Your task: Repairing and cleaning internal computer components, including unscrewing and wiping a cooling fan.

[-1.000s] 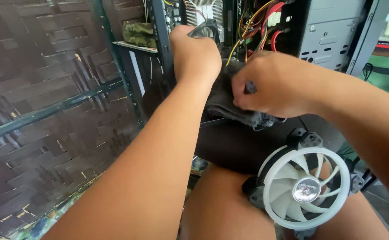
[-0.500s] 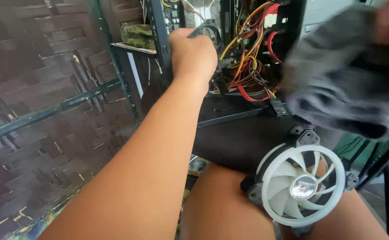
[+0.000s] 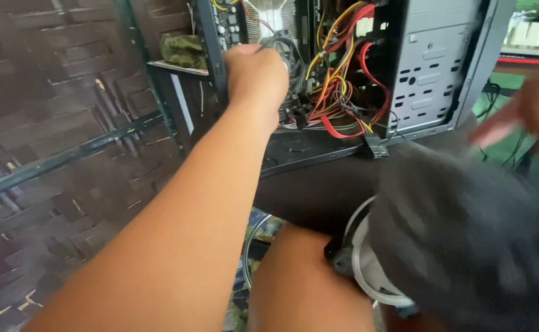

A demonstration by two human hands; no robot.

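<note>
My left hand [image 3: 256, 72] reaches into an open computer case [image 3: 429, 67], its fingers closed around a grey cable loop [image 3: 280, 44] next to a bundle of red and yellow wires [image 3: 337, 92]. At the right edge my right hand [image 3: 528, 117] is blurred, with fingers spread apart. Just below it, a dark grey cloth [image 3: 466, 246] is blurred by motion and spreads over my lap. The cloth covers most of a white case fan [image 3: 360, 261], leaving only its left rim and black corner showing.
The case stands on a dark surface [image 3: 306, 184] in front of my knees. A dark woven wall panel [image 3: 54, 123] with a metal frame [image 3: 66, 157] fills the left side. A small camouflage-patterned object [image 3: 183, 49] rests on a ledge beside the case.
My right hand pulled the cloth out of the case, swung it up to the right, and the cloth is now down over the fan. My left hand stayed in place.
</note>
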